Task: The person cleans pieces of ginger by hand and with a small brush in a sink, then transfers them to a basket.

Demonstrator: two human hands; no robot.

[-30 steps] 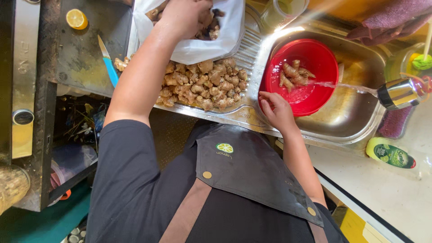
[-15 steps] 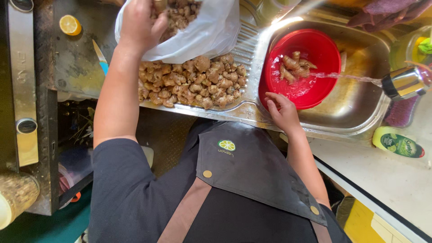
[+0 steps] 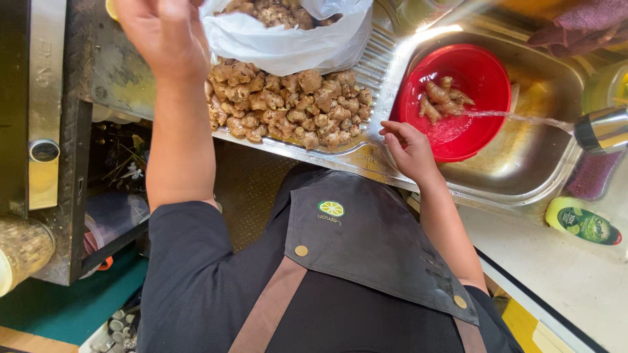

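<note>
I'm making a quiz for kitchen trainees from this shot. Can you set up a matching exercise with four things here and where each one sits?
Things:
1. red bowl
2. white plastic bag
3. ginger pile
4. green bottle

Places:
A. on the counter right of the sink
B. on the ribbed steel drainboard
C. inside the sink basin, under the water stream
D. held up above the drainboard by the left hand

Pairs: 1-C, 2-D, 3-B, 4-A
</note>
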